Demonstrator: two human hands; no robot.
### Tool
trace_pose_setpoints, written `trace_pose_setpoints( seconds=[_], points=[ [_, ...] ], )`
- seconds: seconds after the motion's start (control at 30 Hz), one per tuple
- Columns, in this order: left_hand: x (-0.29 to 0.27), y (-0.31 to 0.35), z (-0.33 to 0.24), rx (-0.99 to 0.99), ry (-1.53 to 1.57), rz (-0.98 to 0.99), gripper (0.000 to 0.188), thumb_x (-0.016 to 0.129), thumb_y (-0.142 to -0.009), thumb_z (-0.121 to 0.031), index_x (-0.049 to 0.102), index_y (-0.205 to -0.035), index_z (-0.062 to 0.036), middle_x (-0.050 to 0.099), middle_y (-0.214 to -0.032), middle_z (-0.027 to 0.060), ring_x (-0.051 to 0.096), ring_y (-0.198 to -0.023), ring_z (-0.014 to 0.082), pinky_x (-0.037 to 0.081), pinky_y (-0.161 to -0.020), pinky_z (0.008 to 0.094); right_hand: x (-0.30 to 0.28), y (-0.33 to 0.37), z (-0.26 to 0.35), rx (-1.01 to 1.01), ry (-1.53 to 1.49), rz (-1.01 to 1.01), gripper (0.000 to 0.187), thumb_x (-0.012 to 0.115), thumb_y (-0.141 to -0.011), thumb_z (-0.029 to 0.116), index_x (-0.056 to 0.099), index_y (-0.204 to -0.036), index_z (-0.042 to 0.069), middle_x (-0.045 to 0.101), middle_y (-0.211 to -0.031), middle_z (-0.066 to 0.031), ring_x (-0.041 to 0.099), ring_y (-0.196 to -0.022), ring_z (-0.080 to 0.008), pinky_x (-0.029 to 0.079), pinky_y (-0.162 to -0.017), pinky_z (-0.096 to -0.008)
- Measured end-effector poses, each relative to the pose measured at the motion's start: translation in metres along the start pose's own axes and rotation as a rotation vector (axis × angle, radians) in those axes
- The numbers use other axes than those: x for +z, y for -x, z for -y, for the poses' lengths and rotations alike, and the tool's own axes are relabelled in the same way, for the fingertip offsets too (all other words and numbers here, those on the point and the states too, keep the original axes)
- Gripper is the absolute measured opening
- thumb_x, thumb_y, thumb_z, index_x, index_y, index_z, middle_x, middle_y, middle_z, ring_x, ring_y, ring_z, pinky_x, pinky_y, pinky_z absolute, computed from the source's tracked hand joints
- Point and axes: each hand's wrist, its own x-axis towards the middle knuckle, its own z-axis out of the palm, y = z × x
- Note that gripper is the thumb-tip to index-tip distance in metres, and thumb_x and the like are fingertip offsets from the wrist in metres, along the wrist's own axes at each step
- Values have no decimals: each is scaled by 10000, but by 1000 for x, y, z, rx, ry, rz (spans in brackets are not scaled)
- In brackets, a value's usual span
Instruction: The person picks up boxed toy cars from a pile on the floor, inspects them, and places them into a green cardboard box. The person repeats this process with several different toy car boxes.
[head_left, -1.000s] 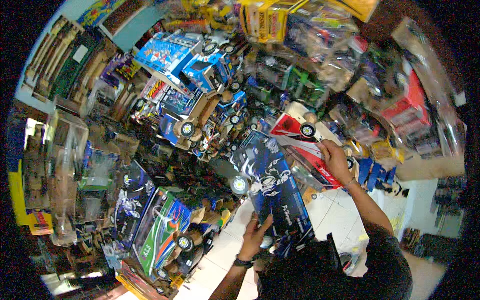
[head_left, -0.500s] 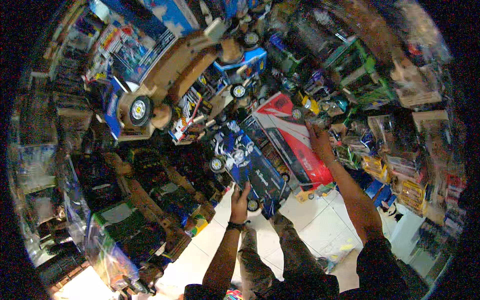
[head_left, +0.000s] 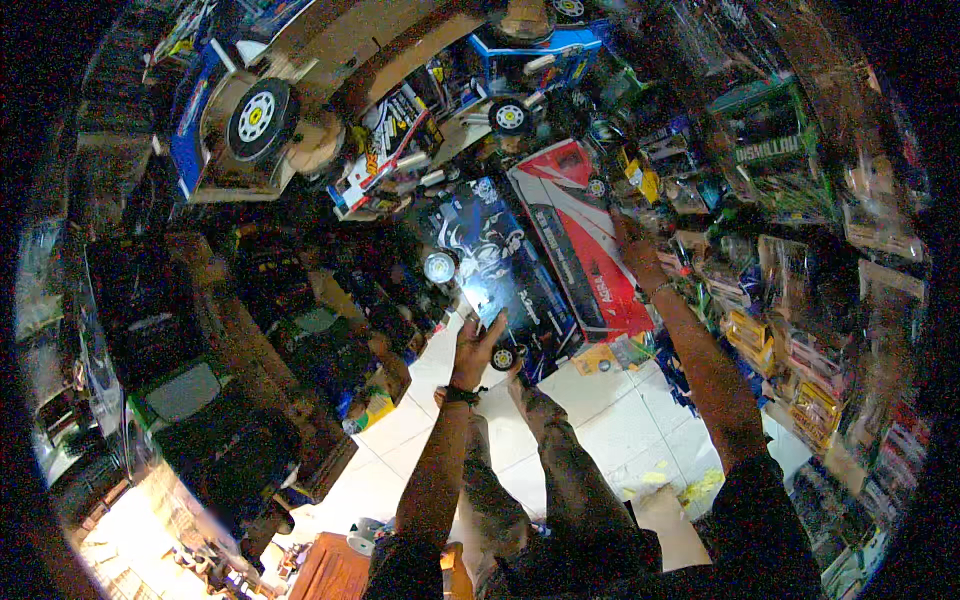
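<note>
My left hand (head_left: 476,348) closes on the near lower edge of a dark blue toy truck (head_left: 505,265), beside one of its wheels. This truck has blue and white artwork on its panel and lies tilted, a pale wheel showing at its left. Right against it is a red and white toy truck (head_left: 585,250) with a dark stripe along its side. My right hand (head_left: 635,250) grips that one's right edge, below a small wheel; its fingers are dim and partly hidden.
Large wooden toy trucks (head_left: 255,120) and a blue toy truck (head_left: 540,60) stand beyond. Dark toy trucks (head_left: 270,400) line the left. Packaged goods (head_left: 765,350) crowd the right. White tiled floor (head_left: 590,440) shows around my legs. A brown wooden piece (head_left: 335,570) is at the lower left.
The view has shifted, so both trucks and my hands appear higher in the picture. My left hand remains on the blue truck and my right on the red and white one.
</note>
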Motion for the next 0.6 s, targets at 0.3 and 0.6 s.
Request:
trace_pose_setpoints(
  seconds=[0.3,0.6],
  points=[
    [16,6,-7,210,-77,-141,590,674,-851,-53,382,-1362,-13,526,-1287,88,515,-1152,170,425,-966,291,-43,-14,8,603,-650,-19,343,503,-950,337,589,-1129,58,646,-918,-188,627,-821,-291,476,-736,-397],
    [-27,61,28,75,4,-157,641,671,-856,-65,340,-1405,-64,440,-1363,176,441,-1252,219,400,-1011,306,-69,25,19,678,-610,-271,339,531,-941,360,581,-990,28,611,-884,-175,583,-807,-326,452,-765,-414]
  ],
)
